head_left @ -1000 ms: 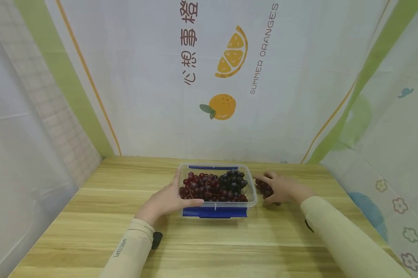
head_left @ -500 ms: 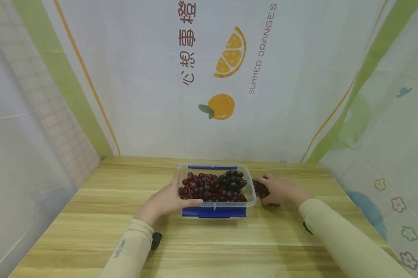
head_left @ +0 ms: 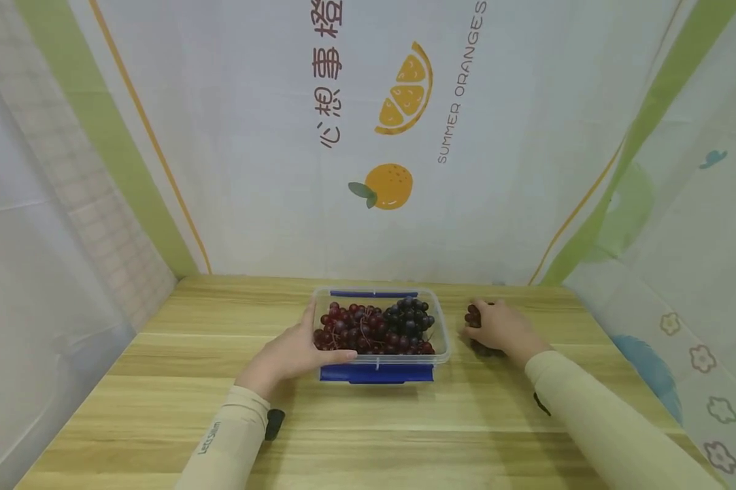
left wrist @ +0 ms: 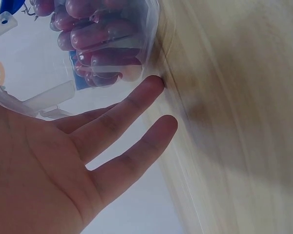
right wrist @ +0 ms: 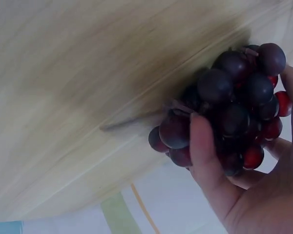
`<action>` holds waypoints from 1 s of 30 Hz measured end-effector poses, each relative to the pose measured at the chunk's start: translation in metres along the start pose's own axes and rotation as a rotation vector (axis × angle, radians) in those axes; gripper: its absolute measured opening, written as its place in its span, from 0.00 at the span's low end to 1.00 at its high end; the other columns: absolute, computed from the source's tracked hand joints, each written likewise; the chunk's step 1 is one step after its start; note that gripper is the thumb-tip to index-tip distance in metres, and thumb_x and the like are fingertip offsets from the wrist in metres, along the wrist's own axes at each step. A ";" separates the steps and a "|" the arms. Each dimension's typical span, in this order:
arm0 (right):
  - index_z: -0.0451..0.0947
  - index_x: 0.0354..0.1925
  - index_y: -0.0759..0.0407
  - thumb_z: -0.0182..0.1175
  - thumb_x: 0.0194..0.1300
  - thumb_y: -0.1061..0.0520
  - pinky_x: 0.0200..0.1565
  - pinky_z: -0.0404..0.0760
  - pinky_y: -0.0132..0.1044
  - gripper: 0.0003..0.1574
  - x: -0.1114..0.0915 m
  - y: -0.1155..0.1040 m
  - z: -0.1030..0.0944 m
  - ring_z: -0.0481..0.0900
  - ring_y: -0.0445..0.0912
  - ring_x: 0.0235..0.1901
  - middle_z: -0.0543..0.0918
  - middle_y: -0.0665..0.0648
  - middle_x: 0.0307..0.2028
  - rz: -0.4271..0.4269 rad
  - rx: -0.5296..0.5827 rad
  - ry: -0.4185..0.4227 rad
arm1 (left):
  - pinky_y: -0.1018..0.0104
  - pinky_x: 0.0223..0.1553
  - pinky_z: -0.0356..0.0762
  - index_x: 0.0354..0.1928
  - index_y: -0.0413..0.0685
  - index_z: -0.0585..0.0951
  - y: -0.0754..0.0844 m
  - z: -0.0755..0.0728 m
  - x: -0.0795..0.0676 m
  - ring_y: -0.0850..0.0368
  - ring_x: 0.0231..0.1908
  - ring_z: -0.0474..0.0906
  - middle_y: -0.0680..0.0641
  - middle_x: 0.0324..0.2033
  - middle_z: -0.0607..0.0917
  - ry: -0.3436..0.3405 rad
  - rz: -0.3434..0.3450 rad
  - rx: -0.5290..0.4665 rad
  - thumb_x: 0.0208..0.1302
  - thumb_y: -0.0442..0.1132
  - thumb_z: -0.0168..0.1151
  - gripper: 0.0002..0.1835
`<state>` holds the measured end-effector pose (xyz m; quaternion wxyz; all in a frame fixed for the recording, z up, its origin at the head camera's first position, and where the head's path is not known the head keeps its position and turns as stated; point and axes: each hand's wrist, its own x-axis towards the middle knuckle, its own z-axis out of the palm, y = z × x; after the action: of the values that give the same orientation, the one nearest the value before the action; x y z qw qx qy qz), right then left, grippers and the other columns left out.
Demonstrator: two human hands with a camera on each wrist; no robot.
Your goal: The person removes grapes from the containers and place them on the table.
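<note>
So there's one clear plastic tub (head_left: 398,359), boxy with rounded corners and two smooth blue clips (head_left: 377,373) showing, sitting on the streaky wood-grain table (head_left: 374,435) and heaped with round, shiny red and near-black grapes (head_left: 374,330), too packed to count the bunches. One left hand (head_left: 291,352) has its grip spread, fingers straight by the tub's side and thumb over the front rim. The right hand's (head_left: 503,330) grip is pinching one knobbly dark-red bunch (right wrist: 234,107), low over the table, just right of the tub, not touching it.
</note>
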<state>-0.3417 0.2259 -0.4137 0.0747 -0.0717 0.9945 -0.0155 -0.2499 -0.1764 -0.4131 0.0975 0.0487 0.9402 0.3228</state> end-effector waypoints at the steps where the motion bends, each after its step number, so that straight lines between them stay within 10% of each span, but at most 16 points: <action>1: 0.61 0.82 0.56 0.62 0.72 0.28 0.48 0.87 0.66 0.55 0.000 0.000 -0.001 0.85 0.72 0.51 0.70 0.86 0.66 0.001 0.002 -0.001 | 0.30 0.69 0.74 0.86 0.52 0.27 0.000 0.000 0.000 0.28 0.72 0.74 0.27 0.79 0.64 0.001 0.001 0.000 0.51 0.83 0.68 0.80; 30: 0.53 0.85 0.57 0.62 0.73 0.31 0.64 0.78 0.71 0.58 -0.003 0.002 -0.014 0.75 0.76 0.66 0.72 0.83 0.69 -0.021 -0.009 -0.129 | 0.30 0.70 0.73 0.86 0.51 0.28 -0.001 0.000 -0.004 0.28 0.72 0.73 0.27 0.79 0.64 0.003 0.001 -0.017 0.50 0.84 0.68 0.81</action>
<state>-0.3410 0.2291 -0.3992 0.1383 -0.0832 0.9869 -0.0071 -0.2462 -0.1775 -0.4127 0.0966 0.0479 0.9376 0.3307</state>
